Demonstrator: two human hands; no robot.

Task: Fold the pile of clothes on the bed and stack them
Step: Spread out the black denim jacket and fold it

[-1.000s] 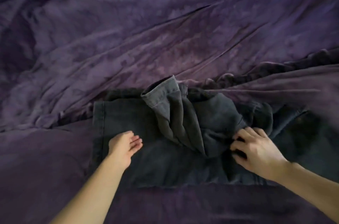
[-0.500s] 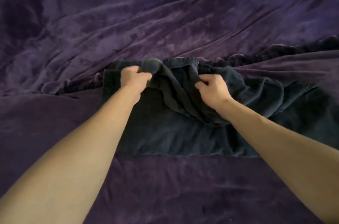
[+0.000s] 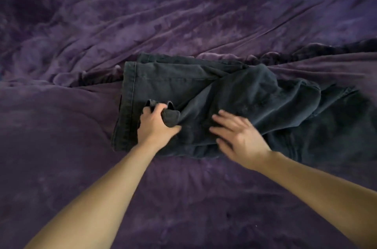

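A dark grey pair of jeans lies across the middle of the purple bed, its hemmed leg ends at the left and a rumpled bulge at the right. My left hand grips a bunched fold of the jeans near the left front corner. Spread flat with straight fingers, my right hand presses on the cloth just right of the left hand; it is slightly blurred. No other garment shows in this view.
A wrinkled purple blanket covers the whole bed. A raised ridge of blanket runs behind the jeans at the right. Flat blanket lies in front of the jeans, between my forearms.
Both hands have come from the far edge of the jeans towards me. The left hand has pulled its fold to the front left. The right hand has let go and now lies flat.
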